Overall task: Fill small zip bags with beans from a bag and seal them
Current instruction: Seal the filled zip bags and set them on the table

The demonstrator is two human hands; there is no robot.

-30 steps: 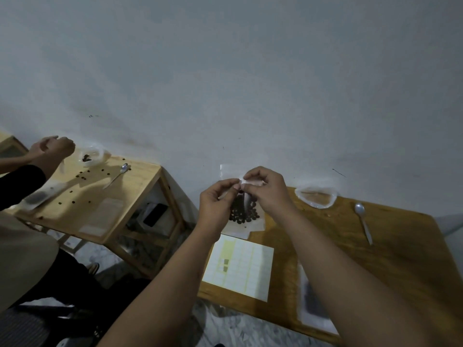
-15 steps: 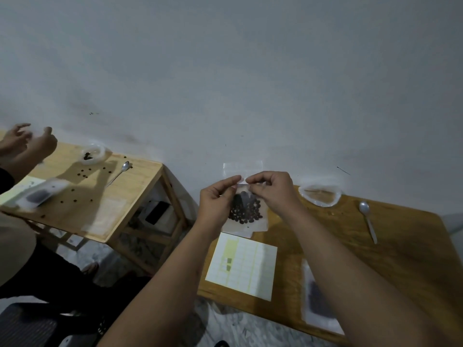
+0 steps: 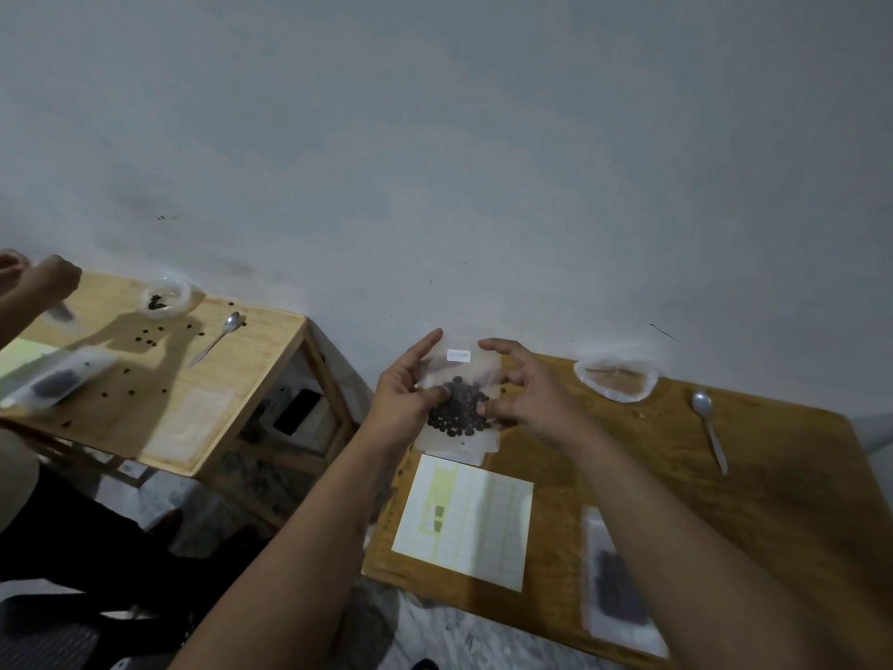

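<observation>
Spoon (image 3: 711, 437) right, label sheet (image 3: 464, 519) near zip bag (image 3: 459, 408)

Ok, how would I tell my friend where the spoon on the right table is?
Find the wooden table on the right. Just right of the clear bag by the wall lies the spoon, bowl toward the wall. The other spoon lies on the left table, beside scattered beans.
</observation>
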